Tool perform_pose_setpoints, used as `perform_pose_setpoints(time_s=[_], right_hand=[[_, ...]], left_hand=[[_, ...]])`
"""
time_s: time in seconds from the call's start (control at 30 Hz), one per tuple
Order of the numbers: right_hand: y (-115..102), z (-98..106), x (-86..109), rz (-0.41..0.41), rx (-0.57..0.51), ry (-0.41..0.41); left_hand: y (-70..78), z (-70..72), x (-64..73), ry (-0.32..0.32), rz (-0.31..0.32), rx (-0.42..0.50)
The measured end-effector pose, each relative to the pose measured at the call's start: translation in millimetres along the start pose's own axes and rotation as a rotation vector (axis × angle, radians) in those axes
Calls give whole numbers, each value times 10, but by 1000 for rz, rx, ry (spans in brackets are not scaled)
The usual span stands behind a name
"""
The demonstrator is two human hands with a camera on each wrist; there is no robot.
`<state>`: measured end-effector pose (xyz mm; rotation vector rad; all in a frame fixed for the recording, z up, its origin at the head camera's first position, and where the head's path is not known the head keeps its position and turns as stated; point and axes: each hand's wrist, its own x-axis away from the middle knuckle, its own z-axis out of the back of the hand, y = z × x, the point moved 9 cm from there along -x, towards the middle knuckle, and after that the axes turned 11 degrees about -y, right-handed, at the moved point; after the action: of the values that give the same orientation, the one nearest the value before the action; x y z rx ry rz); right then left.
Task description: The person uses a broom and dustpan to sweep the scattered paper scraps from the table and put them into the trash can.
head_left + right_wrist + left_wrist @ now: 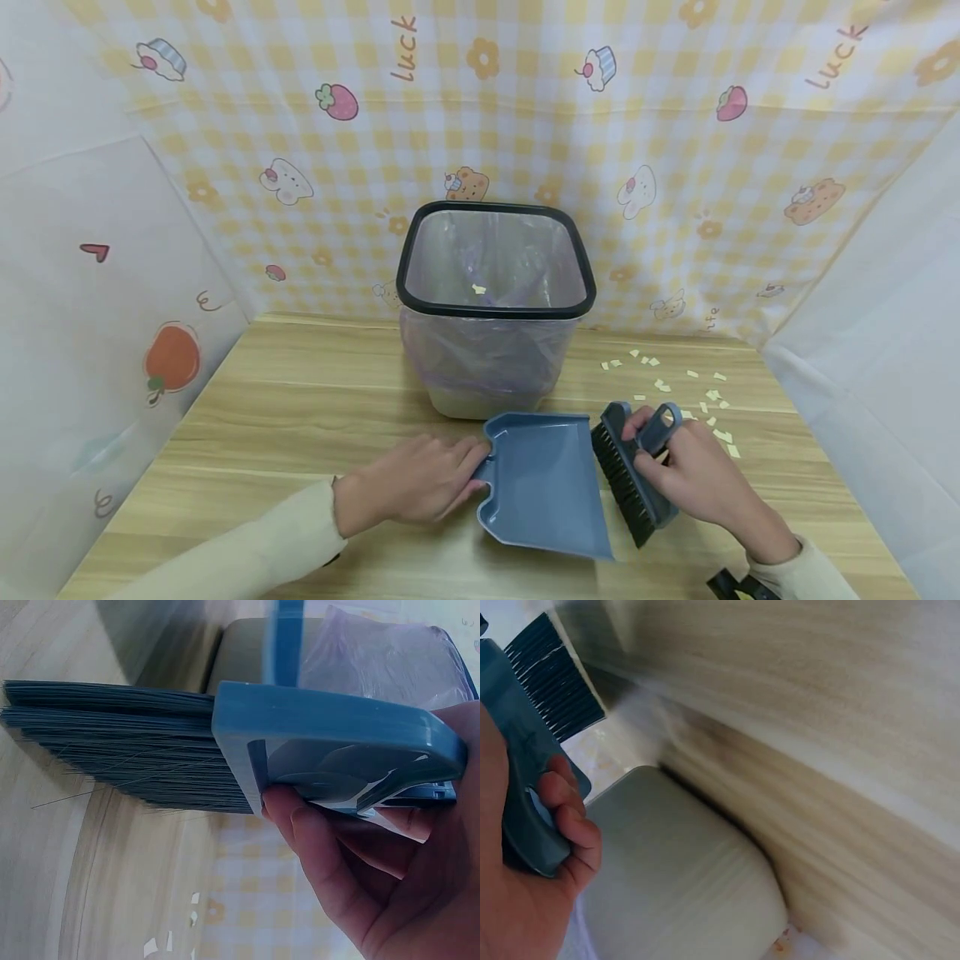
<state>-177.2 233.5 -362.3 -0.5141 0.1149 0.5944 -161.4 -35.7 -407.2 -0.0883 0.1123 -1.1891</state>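
Observation:
My left hand (420,479) grips the short handle of a blue dustpan (543,479), its fingers curled round it in the left wrist view. The pan's broad open edge faces right. Beside that edge my right hand (705,471) holds a blue hand brush (667,504) by its body, below the looped handle. Dark bristles (135,750) point toward the pan and the tabletop in the right wrist view. Small pale-yellow paper scraps (723,436) lie scattered behind and to the right of the brush.
Behind the dustpan stands a bin (468,404) with a black rim and a translucent purple liner (487,350); one yellow scrap (478,289) shows inside it. Patterned cloth (300,225) hangs along the back of the wooden table (300,400), with white cloth at both sides.

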Motion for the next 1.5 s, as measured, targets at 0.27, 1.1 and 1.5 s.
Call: perform_pose_setpoints(time_s=[0.27,1.1,1.5], right_hand=[[9,3,5,-12,-25,-4],[20,-10,-14,-41,-54,-38],[30,-21,-16,-51,-74,-57]], left_hand=[[-89,-227,-75,-110,61,59],[-149,-546,-291,-282,98,202],[-169,-573,-321,-290,106,227]])
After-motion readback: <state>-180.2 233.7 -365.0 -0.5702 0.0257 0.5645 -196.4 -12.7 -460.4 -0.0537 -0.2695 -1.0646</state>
